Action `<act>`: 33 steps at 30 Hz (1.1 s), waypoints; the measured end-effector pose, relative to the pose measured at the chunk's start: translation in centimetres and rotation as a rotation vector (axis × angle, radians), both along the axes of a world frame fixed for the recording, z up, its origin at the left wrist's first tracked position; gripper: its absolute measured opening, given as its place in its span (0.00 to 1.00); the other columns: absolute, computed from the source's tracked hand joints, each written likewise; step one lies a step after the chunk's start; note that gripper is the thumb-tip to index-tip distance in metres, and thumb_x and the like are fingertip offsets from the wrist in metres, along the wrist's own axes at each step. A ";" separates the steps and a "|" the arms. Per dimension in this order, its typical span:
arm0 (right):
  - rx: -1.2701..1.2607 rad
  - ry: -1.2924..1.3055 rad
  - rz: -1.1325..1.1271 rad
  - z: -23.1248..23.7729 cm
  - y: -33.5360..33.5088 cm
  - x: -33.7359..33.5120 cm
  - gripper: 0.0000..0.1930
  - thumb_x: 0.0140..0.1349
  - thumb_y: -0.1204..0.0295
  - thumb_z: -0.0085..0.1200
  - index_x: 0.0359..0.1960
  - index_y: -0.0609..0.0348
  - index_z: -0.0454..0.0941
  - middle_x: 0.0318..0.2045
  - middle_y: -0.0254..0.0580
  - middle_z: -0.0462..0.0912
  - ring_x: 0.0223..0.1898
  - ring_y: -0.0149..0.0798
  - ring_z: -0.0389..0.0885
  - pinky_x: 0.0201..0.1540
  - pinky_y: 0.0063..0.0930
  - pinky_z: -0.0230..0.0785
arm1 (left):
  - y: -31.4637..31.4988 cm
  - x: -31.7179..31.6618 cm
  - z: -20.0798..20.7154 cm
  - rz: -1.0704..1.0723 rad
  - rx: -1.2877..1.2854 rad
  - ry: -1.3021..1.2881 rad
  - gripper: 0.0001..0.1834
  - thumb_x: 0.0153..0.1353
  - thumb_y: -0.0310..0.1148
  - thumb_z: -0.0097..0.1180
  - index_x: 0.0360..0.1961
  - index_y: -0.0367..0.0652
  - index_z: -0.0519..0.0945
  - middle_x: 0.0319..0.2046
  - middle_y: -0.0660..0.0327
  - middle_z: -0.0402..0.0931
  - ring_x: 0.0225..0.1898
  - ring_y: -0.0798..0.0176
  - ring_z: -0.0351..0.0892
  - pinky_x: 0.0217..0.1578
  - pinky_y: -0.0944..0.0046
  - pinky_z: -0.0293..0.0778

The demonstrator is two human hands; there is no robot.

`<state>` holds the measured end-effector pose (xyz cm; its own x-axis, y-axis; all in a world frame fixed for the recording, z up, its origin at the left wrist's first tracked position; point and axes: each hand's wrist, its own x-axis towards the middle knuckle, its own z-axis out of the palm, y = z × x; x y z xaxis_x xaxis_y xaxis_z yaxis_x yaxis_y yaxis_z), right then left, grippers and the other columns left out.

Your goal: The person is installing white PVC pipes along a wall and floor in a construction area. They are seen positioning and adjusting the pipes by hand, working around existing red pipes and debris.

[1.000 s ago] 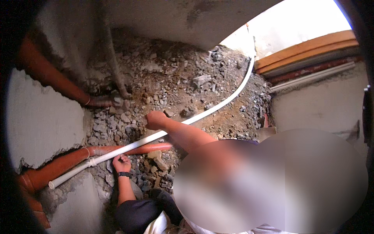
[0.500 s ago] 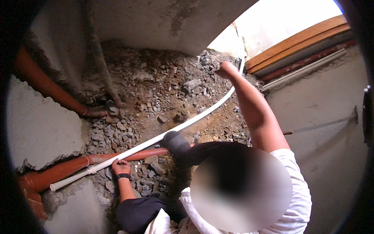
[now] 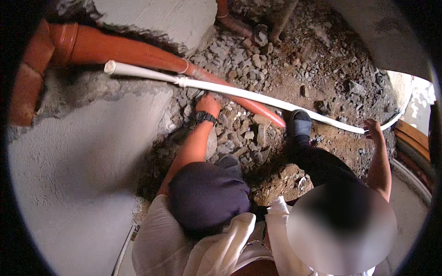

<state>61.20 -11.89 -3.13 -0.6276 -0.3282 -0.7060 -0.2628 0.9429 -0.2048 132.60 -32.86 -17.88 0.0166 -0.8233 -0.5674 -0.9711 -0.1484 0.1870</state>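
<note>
A long white plastic pipe [image 3: 258, 97] with a coupling [image 3: 183, 82] runs across the rubble, bending upward at the far right. My left hand [image 3: 208, 106], a black watch on its wrist, rests close against the pipe's near edge. Its fingers are curled and their tips hidden among the stones. On the right, my right hand [image 3: 372, 129] lies over the bend of the white pipe with its fingers apart; I cannot tell how firmly it touches. An orange drain pipe [image 3: 133, 50] passes beneath the white one and tapers into the rubble. My shoe [image 3: 300, 125] stands against the white pipe.
Broken stones [image 3: 230, 124] cover the trench. A rough concrete block [image 3: 156, 18] rises at the upper left, and a plastered ledge [image 3: 92, 142] fills the left. Another orange pipe [image 3: 235, 25] enters at the top. A wooden beam [image 3: 412, 140] stands far right. A blurred oval hides the lower right.
The view has turned, so the pipes now sit higher in the picture. My right hand has come down from above the rubble to the white pipe. My left hand stays beside the pipe.
</note>
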 end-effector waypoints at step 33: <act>-0.155 0.640 0.144 20.2 -13.1 -6.7 0.20 0.61 0.59 0.65 0.44 0.62 0.77 0.23 0.35 0.78 0.22 0.31 0.74 0.22 0.34 0.68 | -2.5 9.7 0.5 0.007 -0.197 -0.135 0.18 0.59 0.43 0.59 0.37 0.37 0.83 0.38 0.38 0.82 0.41 0.35 0.83 0.42 0.41 0.77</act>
